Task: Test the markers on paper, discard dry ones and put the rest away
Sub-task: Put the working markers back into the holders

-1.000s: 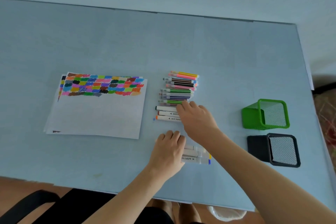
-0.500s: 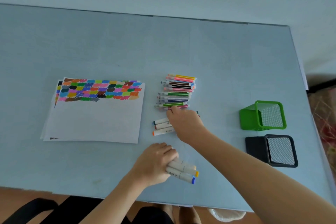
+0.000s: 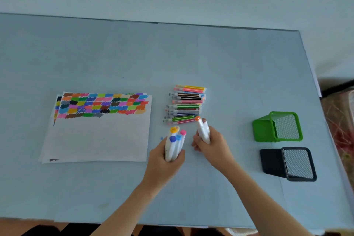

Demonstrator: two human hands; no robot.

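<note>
Currently the left hand, low in the centre of the frame, has its grip curled round a bundle of white-barrelled markers held upright, coloured caps uppermost: yellow, blue, light blue and pink are visible. Just to its right, the right hand has its grip closed round further white markers, topped by an orange cap; their count cannot be told. Both bundles are off the desk. These markers appear light, rigid and smooth-sided, so a bundle is likely to slide or fan out if the grip loosens; hold at mid-barrel with the fingers wrapped fully round, not at the caps, which may pull off. Above the hands, at frame centre, a row of thin striped markers lies on the desk. The test paper, swatched along its top, lies at the left. A green mesh holder and a black mesh holder sit at the right, well apart from the hands.
</note>
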